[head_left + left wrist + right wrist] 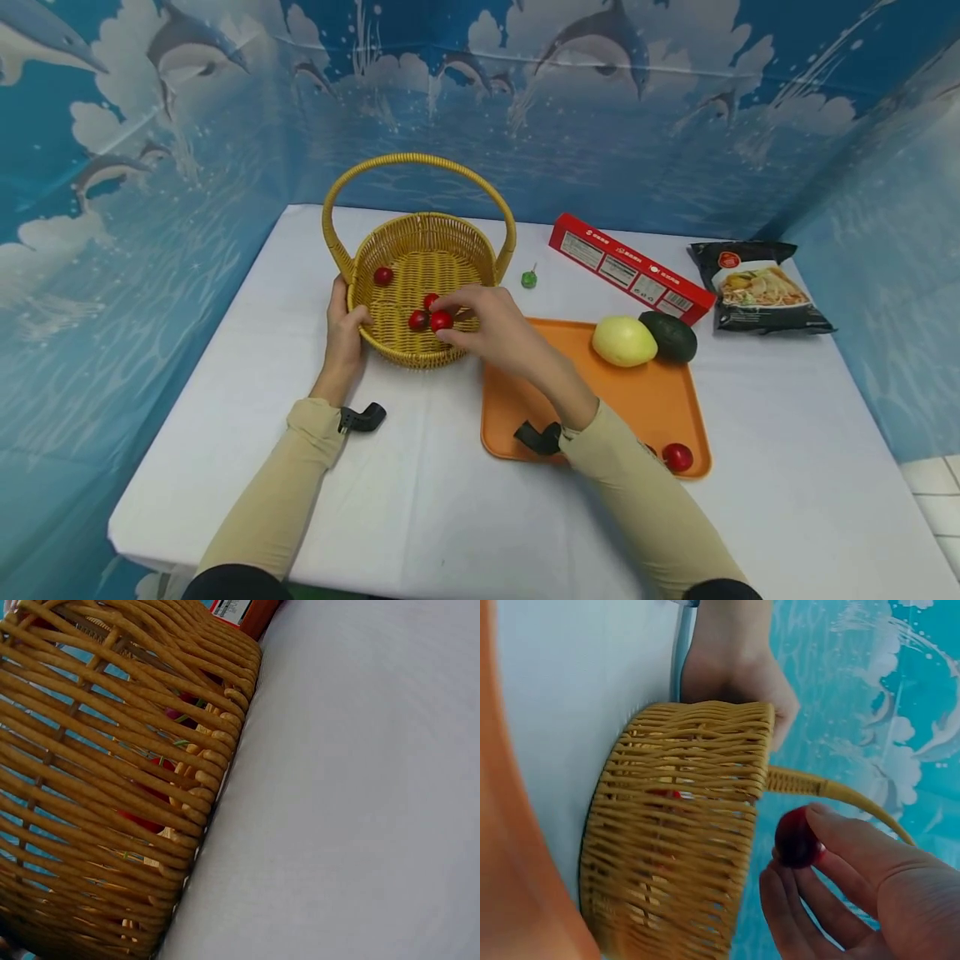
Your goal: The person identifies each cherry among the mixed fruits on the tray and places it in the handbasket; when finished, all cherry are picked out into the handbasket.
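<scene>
A yellow wicker basket (pixel 423 242) with a tall hoop handle stands at the back left of the table. My left hand (pixel 342 335) grips its left rim, thumb over the edge and fingers outside. Between the thumb and fingertips of my right hand (pixel 491 325) is a dark red cherry (pixel 797 838). In the right wrist view that cherry is held just above the rim, apart from the basket wall. Inside the basket, one cherry (pixel 383 276) lies near the left wall, and others (pixel 417 320) show beside the right fingertips. Through the weave, the left wrist view shows red fruit (pixel 154 784).
An orange tray (pixel 592 408) carries a yellow-green oval fruit (pixel 624 341), a dark green avocado-like fruit (pixel 670 337) and a red fruit (pixel 677 457) partly beside my sleeve. Behind are a small green item (pixel 528 278), a red box (pixel 630 267) and a black food packet (pixel 761 287).
</scene>
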### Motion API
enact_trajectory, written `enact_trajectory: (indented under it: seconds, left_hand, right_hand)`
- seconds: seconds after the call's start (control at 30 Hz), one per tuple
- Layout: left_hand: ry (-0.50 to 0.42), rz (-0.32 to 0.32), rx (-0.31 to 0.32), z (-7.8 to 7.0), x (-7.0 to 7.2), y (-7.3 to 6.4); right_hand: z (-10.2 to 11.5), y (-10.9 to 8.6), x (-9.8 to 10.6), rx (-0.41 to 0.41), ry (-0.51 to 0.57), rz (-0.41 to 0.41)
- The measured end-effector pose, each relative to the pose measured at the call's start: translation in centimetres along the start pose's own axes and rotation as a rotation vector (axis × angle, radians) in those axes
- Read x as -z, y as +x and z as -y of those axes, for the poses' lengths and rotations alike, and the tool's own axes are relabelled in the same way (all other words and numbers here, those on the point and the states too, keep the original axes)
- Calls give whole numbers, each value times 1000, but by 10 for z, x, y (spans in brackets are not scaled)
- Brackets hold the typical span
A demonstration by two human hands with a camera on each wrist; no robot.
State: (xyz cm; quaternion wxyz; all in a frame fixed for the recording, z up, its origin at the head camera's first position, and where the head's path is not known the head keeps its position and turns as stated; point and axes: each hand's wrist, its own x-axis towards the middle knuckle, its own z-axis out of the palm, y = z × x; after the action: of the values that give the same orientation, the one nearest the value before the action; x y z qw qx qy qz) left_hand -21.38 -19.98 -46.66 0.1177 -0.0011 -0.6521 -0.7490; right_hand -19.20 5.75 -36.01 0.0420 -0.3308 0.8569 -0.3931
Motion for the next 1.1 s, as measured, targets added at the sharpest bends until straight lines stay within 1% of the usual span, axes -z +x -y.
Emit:
enact_trajectory:
  seconds: [0.13, 0.23, 0.4, 0.53, 0.6, 0.7, 0.77, 0.93, 1.03, 1.1]
  left_hand:
    - [10, -5, -1, 0, 0, 0]
    - [3, -1, 1, 0, 0, 1]
    - [11, 11, 0, 0, 1, 1]
    - [4, 12, 1, 0, 0, 1]
    - [-4, 11, 4, 0, -2, 0]
    - [-14, 16, 13, 1, -4, -1]
    - [-10, 19, 14, 1, -5, -1]
    - [-17, 14, 9, -1, -5, 0]
    - [-22, 9, 11, -2, -3, 0]
    - [-20, 8, 11, -3, -2, 0]
  right_hand:
    - [-3, 19, -10, -4, 12, -31]
    - [-2, 30, -20, -20, 0, -52]
    - [3, 44, -33, -86, -11, -99]
    - [9, 55, -36, -128, 14, -160]
    - [9, 56, -36, -151, 26, -173]
    - [8, 52, -34, -182, 48, -182]
    - [7, 47, -32, -185, 68, -196]
    - [4, 30, -22, -143, 147, -236]
    - [4, 19, -15, -118, 160, -249]
    - [5, 11, -10, -103, 143, -257]
